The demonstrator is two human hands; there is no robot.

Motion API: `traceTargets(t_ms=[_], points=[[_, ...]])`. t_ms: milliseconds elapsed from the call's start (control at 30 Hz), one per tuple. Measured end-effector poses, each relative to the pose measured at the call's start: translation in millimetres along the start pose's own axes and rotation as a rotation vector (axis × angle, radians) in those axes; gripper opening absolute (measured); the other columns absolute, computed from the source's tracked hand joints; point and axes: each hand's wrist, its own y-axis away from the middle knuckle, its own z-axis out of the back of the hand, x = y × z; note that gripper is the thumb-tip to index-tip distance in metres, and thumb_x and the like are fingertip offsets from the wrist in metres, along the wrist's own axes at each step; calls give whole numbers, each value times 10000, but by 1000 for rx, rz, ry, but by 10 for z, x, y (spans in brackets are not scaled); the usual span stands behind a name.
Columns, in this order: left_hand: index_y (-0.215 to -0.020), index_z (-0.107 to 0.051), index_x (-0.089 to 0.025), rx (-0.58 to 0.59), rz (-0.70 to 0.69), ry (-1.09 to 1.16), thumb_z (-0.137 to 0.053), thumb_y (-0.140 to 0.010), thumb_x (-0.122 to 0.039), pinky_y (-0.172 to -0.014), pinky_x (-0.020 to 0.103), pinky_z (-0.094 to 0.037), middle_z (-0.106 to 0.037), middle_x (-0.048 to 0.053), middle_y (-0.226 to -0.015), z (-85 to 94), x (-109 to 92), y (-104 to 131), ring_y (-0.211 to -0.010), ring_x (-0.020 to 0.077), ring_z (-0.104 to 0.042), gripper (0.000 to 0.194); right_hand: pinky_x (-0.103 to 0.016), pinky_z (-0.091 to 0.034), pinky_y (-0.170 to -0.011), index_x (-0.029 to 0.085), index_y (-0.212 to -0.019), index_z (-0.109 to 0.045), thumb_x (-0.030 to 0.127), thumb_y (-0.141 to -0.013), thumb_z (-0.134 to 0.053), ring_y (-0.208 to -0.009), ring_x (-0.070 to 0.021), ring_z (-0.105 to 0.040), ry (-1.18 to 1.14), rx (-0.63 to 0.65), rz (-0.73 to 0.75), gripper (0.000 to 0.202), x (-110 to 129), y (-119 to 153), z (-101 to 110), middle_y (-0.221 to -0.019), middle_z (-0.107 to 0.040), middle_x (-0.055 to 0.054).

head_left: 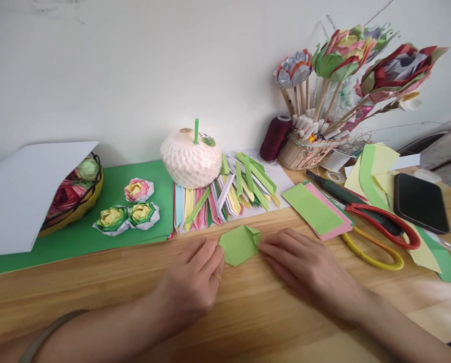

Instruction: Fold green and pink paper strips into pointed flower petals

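A light green paper [238, 245] with folded corners lies on the wooden table between my hands. My left hand [197, 275] is closed at the paper's left corner, its fingertips gripping the edge. At the right end, where a small flap stands slightly raised, the fingertips of my right hand [304, 262] are pressed together on the paper. Both thumbs are mostly hidden. Just behind the paper, folded paper strips [214, 206] in several colours are lined up, with loose green ones [254, 176] piled beside them.
Green and pink rectangles [316, 209], scissors [384, 227], a cutter [327, 186] and a phone [421, 202] lie right. Behind are a white textured container [191, 159], a thread spool [276, 137] and a basket [304, 151] of paper flowers. Paper lotuses [144, 214] sit on green sheets [134, 174] at left.
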Motion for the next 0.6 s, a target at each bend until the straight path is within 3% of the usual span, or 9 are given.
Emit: traceTargets(t_ms=[267, 433, 600], points=[[-750, -656, -66, 6, 23, 62, -459, -885, -24, -667, 343, -542, -671, 113, -743, -41, 76, -20, -765, 221, -628, 243, -390, -507, -777, 144, -1021, -610, 193, -919, -492, -920, -218, -564, -102, 41, 84, 164, -217, -173, -75, -976, -625, -104], [-878, -659, -62, 58, 92, 145, -453, -918, -105, -674, 321, -549, -682, 93, -789, -46, 99, -42, -780, 210, -638, 215, -354, -509, -749, 137, -999, -601, 180, -921, -491, -901, -201, -552, -219, 76, 122, 142, -273, -233, -99, -950, -611, -99], [-896, -641, -74, 23, 47, 113, -489, -906, -108, -717, 308, -534, -697, 100, -841, -70, 100, 8, -801, 202, -643, 157, -313, -506, -699, 143, -957, -590, 188, -931, -486, -834, -180, -563, -243, 16, 113, 117, -271, -231, -127, -905, -620, -89]])
